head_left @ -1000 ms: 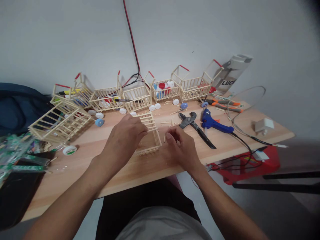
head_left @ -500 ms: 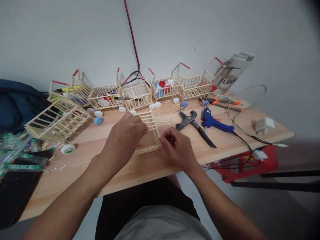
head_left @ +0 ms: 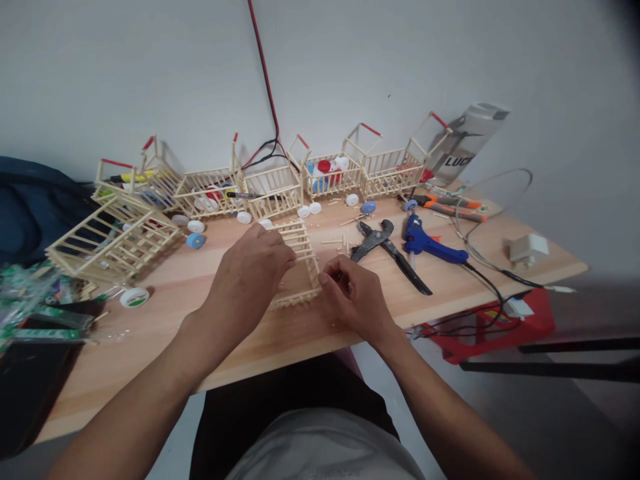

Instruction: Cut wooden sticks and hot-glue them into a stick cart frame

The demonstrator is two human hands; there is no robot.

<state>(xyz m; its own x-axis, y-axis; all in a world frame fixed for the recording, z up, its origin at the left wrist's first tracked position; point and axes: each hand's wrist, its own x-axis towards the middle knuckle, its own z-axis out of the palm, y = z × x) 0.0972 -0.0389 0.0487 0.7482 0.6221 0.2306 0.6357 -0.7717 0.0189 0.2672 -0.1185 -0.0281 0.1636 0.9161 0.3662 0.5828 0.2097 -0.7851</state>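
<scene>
Between my hands on the wooden table lies a small basket frame of thin wooden sticks (head_left: 295, 298), with slatted sides and a row of cross sticks at its far end. My left hand (head_left: 257, 270) arches over its left side, fingers closed and pointing down; the hand hides that side and what the fingertips grip. At the near right corner, my right hand (head_left: 355, 290) is curled, its thumb and forefinger pinched against the right side of the frame. Whether a small stick is also in that pinch is hidden.
Along the wall stand several stick-built miniature shopping carts (head_left: 273, 193) with red handles. Bottle-cap wheels (head_left: 196, 241) lie about. To the right are black pliers (head_left: 383, 243), a blue glue gun (head_left: 435, 248) with its cord, and orange-handled pliers (head_left: 455, 205). Plastic wrappers (head_left: 45, 313) crowd the left.
Both hands stay on the stick frame in nearly the same pose. The view has shifted very slightly; nothing has visibly been picked up or let go.
</scene>
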